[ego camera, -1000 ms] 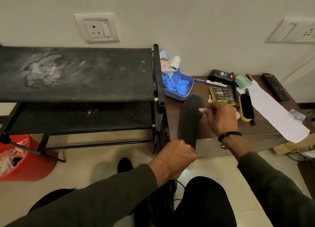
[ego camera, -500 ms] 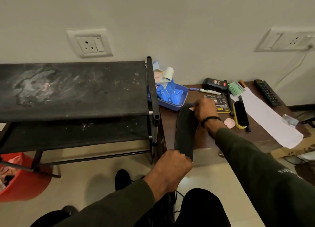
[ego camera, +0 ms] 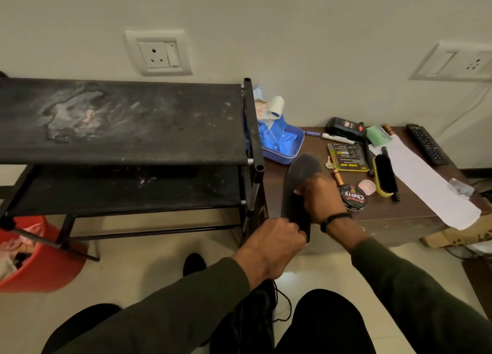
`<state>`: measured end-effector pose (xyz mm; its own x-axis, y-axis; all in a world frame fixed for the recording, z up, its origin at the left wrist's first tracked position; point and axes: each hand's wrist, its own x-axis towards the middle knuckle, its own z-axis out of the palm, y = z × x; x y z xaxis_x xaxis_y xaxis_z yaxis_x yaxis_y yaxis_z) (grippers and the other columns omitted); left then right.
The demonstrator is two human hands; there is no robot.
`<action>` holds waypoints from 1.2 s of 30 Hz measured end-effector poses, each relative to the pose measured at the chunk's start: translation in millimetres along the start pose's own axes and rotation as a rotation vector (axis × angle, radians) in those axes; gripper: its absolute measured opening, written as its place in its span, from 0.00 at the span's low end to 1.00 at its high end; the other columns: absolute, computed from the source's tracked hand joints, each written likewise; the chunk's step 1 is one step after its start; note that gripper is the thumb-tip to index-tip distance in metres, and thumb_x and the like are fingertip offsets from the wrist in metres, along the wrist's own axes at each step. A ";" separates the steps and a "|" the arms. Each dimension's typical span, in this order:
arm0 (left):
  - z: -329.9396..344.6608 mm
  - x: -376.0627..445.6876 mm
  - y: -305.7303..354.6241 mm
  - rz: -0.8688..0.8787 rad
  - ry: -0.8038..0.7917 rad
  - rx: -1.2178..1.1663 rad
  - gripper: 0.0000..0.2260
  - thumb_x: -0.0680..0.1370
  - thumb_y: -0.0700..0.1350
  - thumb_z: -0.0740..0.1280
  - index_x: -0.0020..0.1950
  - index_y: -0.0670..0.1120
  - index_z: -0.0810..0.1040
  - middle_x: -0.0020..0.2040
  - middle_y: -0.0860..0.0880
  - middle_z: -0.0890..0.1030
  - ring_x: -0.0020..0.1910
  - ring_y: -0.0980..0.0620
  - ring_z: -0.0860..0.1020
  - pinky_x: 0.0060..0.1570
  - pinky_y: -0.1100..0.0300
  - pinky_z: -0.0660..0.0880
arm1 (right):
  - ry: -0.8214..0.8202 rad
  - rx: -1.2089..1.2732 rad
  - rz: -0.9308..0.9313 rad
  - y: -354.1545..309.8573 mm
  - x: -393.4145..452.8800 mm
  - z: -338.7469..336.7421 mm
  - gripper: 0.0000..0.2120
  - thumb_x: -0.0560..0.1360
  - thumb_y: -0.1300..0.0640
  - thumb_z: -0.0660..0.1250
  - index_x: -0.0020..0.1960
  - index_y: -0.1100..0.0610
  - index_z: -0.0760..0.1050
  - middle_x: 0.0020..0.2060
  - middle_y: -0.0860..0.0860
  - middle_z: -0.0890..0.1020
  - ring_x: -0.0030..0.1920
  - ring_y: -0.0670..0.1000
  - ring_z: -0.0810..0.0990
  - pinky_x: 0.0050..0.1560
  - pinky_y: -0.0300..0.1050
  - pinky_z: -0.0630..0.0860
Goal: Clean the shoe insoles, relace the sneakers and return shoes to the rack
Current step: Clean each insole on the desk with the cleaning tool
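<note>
Here the left hand (ego camera: 274, 243) grips the near end of the dark insole (ego camera: 299, 191), held upright over the table's (ego camera: 386, 215) left front edge, while the right hand's (ego camera: 319, 198) curled fingers pinch something small against its middle.

Your brown counter (ego camera: 394, 215) carries plenty around the polish tin (ego camera: 353, 197): the yellow-backed brush (ego camera: 385, 175) just right of it, white paper (ego camera: 426, 183) and a remote (ego camera: 427, 144) beyond, a blue tray (ego camera: 282, 151) off to its left. Left of that stands the dusty black rack (ego camera: 119, 119); a red bucket (ego camera: 40, 260) sits on the floor (ego camera: 149, 268).
</note>
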<state>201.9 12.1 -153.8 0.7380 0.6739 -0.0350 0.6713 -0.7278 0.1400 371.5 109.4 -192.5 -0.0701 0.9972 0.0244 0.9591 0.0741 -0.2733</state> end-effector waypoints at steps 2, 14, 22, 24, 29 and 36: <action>0.2 0.0 -0.7 -0.015 -0.014 -0.014 0.14 0.73 0.36 0.71 0.59 0.43 0.79 0.52 0.44 0.80 0.49 0.44 0.78 0.49 0.50 0.79 | 0.034 0.039 0.095 -1.9 25.2 -0.2 0.10 0.74 0.67 0.69 0.49 0.56 0.85 0.48 0.57 0.84 0.49 0.58 0.82 0.52 0.48 0.79; 13.0 1.8 1.5 -0.123 -0.084 -0.119 0.24 0.72 0.32 0.72 0.68 0.41 0.74 0.75 0.37 0.63 0.77 0.37 0.60 0.73 0.44 0.68 | 0.194 0.218 0.311 4.6 98.0 -4.9 0.07 0.78 0.60 0.68 0.56 0.58 0.78 0.50 0.56 0.83 0.48 0.55 0.79 0.48 0.43 0.71; 13.0 10.1 -7.5 -0.124 -0.078 -0.222 0.29 0.73 0.33 0.70 0.73 0.45 0.69 0.69 0.40 0.69 0.70 0.41 0.66 0.66 0.45 0.75 | 0.091 0.153 -0.071 -28.7 18.5 23.6 0.06 0.77 0.62 0.70 0.50 0.57 0.85 0.48 0.55 0.77 0.47 0.54 0.75 0.47 0.42 0.69; 12.6 11.4 -5.8 -0.142 -0.090 -0.229 0.29 0.74 0.34 0.69 0.74 0.45 0.68 0.68 0.41 0.69 0.69 0.42 0.67 0.64 0.45 0.76 | 0.078 0.139 -0.137 -25.4 17.8 25.4 0.06 0.76 0.62 0.70 0.51 0.57 0.85 0.47 0.54 0.76 0.45 0.52 0.74 0.44 0.42 0.69; 4.4 14.5 4.5 -0.175 -0.189 -0.132 0.30 0.76 0.33 0.69 0.76 0.41 0.64 0.77 0.34 0.60 0.78 0.35 0.56 0.72 0.44 0.68 | 0.156 0.067 -0.056 5.8 57.4 11.3 0.09 0.77 0.65 0.67 0.53 0.57 0.85 0.53 0.55 0.80 0.54 0.56 0.78 0.53 0.43 0.71; 8.8 16.0 2.4 -0.199 -0.209 -0.170 0.29 0.76 0.34 0.69 0.75 0.43 0.66 0.77 0.37 0.61 0.79 0.37 0.55 0.71 0.43 0.67 | 0.130 0.036 0.090 -1.3 63.5 8.7 0.11 0.77 0.65 0.67 0.56 0.56 0.83 0.57 0.56 0.78 0.57 0.57 0.77 0.59 0.49 0.74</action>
<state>215.9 20.0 -162.7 0.6035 0.7474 -0.2779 0.7956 -0.5412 0.2722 363.4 172.6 -199.0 0.0538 0.9911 0.1219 0.9494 -0.0130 -0.3139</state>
